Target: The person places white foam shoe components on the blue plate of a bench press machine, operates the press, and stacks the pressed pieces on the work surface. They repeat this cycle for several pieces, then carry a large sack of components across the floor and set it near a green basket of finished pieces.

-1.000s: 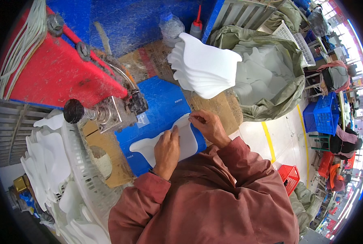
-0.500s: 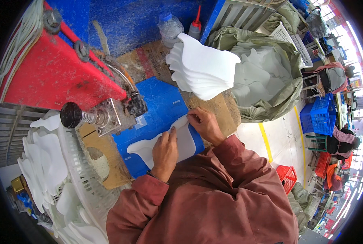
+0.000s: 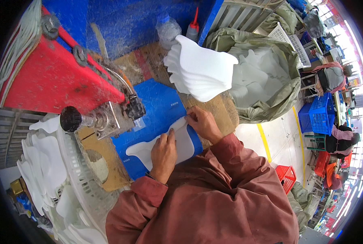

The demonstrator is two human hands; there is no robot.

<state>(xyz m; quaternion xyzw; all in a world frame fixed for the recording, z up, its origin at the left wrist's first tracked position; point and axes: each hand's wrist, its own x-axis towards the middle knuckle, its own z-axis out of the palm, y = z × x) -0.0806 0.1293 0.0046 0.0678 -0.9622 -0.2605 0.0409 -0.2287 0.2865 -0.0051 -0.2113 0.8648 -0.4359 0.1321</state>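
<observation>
Left hand (image 3: 164, 156), right hand (image 3: 206, 125) barely shifted on white piece (image 3: 185, 143) (board (image 3: 159, 99) lettered).

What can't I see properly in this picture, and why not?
All in the head view:
- Part of the white piece: under the left hand.
- Its far tip: behind the right hand.
- Inside bottom of the green bag: buried under white pieces.
- Upper ends of the pale cables: cut off by the picture's edge.
- The co-workers' hands: too small.

The hands (image 3: 164, 154) partly hide the white piece (image 3: 184, 143); the lower edge crops the jacket (image 3: 214, 203).
</observation>
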